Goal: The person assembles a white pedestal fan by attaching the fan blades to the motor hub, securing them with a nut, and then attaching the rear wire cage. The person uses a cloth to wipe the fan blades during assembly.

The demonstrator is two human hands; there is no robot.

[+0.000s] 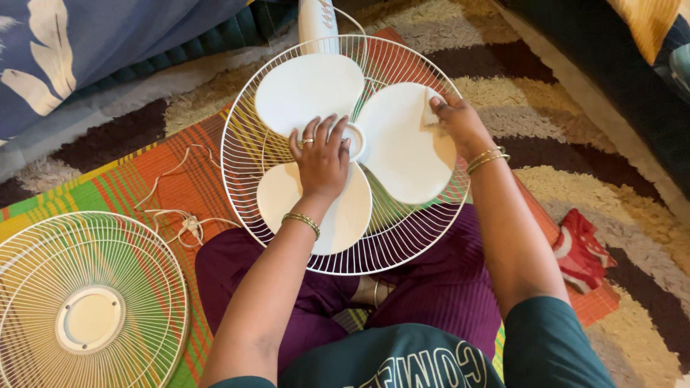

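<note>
**While one hand steadies the blades, the other wipes**

As the fan lies face-up across the person's lap, the left hand (pixel 321 154) rests flat near the white hub (pixel 355 141), its fingers (pixel 310 133) spread wide on the blades (pixel 402 144), apparently to stop them turning. The right hand (pixel 460 123) presses a small white cloth (pixel 430 109) against the right-hand blade, fingers closed narrowly on it. Beneath sits the rear wire guard (pixel 241 154). Set aside on the striped mat (pixel 172 187), the front guard (pixel 86 309) leaves the blades reachable. A red rag (pixel 582 248) lies on the shaggy rug (pixel 575 108).
</note>
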